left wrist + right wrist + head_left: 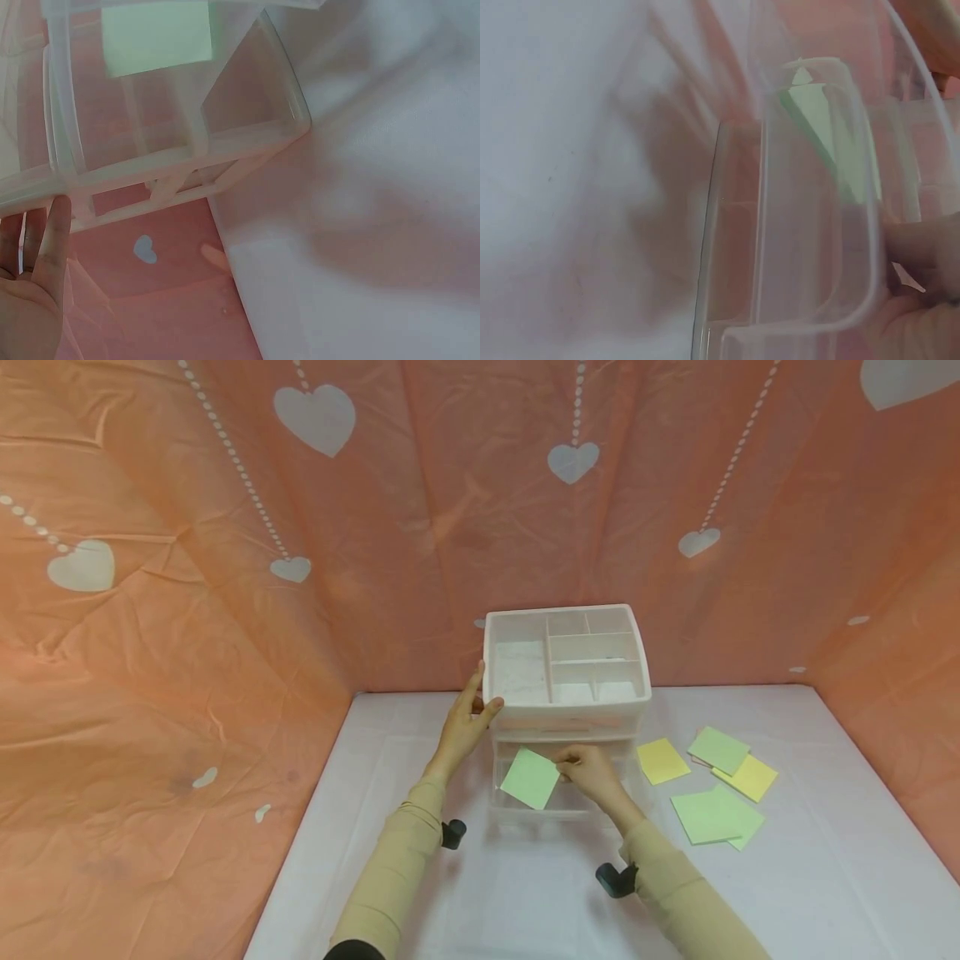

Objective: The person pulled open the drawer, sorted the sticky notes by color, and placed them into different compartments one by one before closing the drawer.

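Head view: I record the right hand (592, 772) pinching a green note (528, 779) over the cabinet's (567, 722) open drawer (802, 251). The left hand (461, 731) is straight-fingered against the cabinet's left side. Loose notes (703, 817) lie right of the cabinet. Risks, in my judgement: a note lowered askew could fold on the drawer's rim; weak bracing could let the cabinet shift.
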`<state>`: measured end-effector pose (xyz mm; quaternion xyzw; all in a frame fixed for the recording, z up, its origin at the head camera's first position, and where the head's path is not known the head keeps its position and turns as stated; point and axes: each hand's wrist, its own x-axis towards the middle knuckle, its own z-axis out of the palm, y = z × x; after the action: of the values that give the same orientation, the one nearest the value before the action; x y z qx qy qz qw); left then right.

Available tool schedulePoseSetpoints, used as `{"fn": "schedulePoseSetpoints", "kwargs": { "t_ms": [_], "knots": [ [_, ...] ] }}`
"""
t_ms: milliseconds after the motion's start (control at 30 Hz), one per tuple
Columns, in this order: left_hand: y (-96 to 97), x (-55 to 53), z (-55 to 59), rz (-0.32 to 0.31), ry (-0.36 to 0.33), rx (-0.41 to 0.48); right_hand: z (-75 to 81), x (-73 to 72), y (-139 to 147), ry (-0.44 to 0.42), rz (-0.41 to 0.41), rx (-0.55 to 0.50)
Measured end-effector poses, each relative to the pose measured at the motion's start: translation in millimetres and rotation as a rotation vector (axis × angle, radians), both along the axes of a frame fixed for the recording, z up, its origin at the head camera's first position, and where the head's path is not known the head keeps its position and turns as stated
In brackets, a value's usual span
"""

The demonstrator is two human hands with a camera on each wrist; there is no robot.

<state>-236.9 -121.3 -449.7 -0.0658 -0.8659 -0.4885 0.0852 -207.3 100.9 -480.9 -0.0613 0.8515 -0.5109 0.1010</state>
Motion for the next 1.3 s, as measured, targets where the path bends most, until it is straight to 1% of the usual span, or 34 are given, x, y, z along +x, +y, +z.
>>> {"fn": "schedulePoseSetpoints", "kwargs": {
  "t_ms": [67,167,333,767,1000,1133,1300],
  "knots": [
    [0.2,0.0,0.2,0.000,0.002,0.000,-1.1,-1.3,-0.3,-0.012,0.012,0.005],
    [0.5,-0.2,0.2,-0.003,0.010,0.002,-2.0,-2.6,-0.6,-0.040,0.007,-0.005],
    [0.9,-1.0,-0.5,-0.007,0.022,0.000,-3.8,-4.0,-0.1,-0.051,0.000,0.010],
    [0.8,-1.2,-2.3,-0.004,0.031,-0.011,-5.2,-3.2,2.4,0.008,0.027,0.088],
    [0.2,-1.3,-2.3,-0.008,0.033,-0.014,-5.7,-5.4,4.4,0.033,0.004,0.085],
    [0.1,-0.1,-1.4,-0.007,0.029,-0.008,-6.2,-6.5,6.0,0.028,0.014,0.069],
    [1.0,0.9,-0.1,0.001,0.030,-0.014,-1.1,-4.5,7.6,0.022,0.026,0.048]
  ]
}}
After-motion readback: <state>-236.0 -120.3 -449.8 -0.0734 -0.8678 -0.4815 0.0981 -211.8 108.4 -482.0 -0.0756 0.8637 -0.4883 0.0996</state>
